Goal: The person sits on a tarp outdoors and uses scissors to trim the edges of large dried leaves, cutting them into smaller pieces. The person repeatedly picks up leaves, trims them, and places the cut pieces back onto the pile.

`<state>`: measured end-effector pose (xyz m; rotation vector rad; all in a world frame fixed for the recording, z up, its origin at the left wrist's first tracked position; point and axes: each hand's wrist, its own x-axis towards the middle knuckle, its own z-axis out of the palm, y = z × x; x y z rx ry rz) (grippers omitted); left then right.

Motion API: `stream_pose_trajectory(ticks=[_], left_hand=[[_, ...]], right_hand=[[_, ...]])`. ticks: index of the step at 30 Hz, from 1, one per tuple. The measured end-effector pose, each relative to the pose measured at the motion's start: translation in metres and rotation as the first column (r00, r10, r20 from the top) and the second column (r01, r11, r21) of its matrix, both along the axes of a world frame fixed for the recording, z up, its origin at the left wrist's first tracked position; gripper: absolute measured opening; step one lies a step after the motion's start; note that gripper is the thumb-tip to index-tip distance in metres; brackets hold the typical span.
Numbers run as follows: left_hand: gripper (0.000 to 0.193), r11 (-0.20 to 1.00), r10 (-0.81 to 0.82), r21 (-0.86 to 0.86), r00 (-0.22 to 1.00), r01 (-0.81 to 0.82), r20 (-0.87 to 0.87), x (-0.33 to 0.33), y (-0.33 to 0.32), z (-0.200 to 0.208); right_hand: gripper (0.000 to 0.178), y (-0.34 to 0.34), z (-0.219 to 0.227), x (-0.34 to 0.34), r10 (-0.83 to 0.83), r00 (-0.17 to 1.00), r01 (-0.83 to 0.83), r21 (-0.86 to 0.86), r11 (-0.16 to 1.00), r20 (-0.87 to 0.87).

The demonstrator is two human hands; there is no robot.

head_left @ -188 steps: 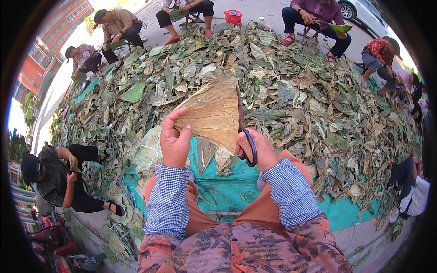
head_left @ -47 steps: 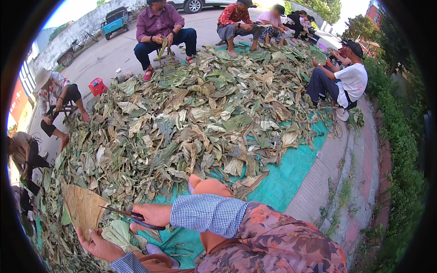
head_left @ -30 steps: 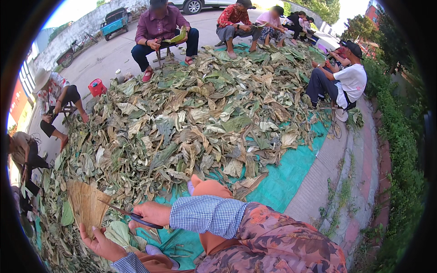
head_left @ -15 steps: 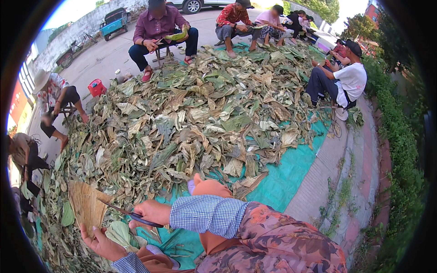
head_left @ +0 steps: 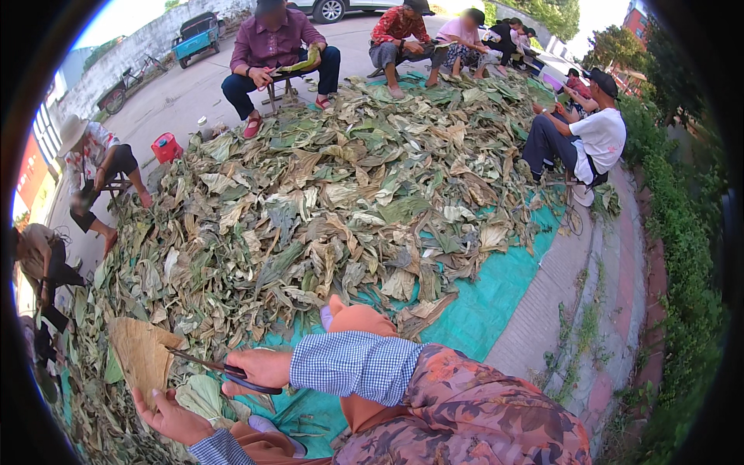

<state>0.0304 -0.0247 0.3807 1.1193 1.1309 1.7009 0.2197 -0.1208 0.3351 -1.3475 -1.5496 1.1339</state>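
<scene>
My left hand (head_left: 177, 418) is at the lower left, pinching the base of a dry, tan, fan-shaped leaf (head_left: 141, 353) that stands up from the fingers. To its right, my right hand (head_left: 262, 367) grips dark-handled scissors (head_left: 209, 363), whose blades point left at the leaf's right edge. I cannot tell whether the tips touch it. Below the blades lies a pale green leaf (head_left: 203, 397), close to my left hand. Ahead spreads a wide heap of dried leaves (head_left: 310, 209) in brown, grey and green.
A green tarp (head_left: 496, 287) shows under the heap on the right. Several people sit around it on low stools, one in a purple shirt (head_left: 271, 46) handling a leaf, another in a white shirt (head_left: 601, 132). A red container (head_left: 166, 147) stands at the left; bushes (head_left: 674, 232) line the right.
The tan leaf and my left hand have shifted slightly left. The scissor blades have come off the leaf's face to its edge and look more closed.
</scene>
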Motion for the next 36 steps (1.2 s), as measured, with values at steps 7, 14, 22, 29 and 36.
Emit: stream_pose_trajectory(ticks=[7,14,22,29,36], left_hand=[[0.040,1.000,0.004,-0.030,0.995,-0.007,-0.099,0.007,-0.009,0.007],[0.038,0.997,-0.074,-0.015,0.975,0.073,-0.209,0.012,-0.013,-0.001],[0.038,0.998,-0.060,-0.032,0.980,0.055,-0.188,0.019,-0.019,0.006],[0.038,0.997,-0.073,-0.044,0.984,0.067,-0.165,0.012,-0.013,-0.001],[0.038,0.997,-0.068,-0.049,0.988,0.062,-0.140,0.017,-0.017,0.005]], right_hand=[[0.069,0.001,-0.006,-0.005,0.015,0.999,-0.017,0.053,0.998,0.037],[0.066,0.002,-0.006,-0.006,-0.052,0.999,0.052,0.018,0.998,-0.001],[0.067,0.000,-0.003,-0.004,-0.061,0.998,0.061,0.007,0.998,0.009],[0.070,0.000,-0.004,-0.005,-0.062,0.998,0.062,0.005,0.998,-0.008],[0.070,0.000,-0.005,-0.005,-0.064,0.998,0.064,0.018,0.998,-0.007]])
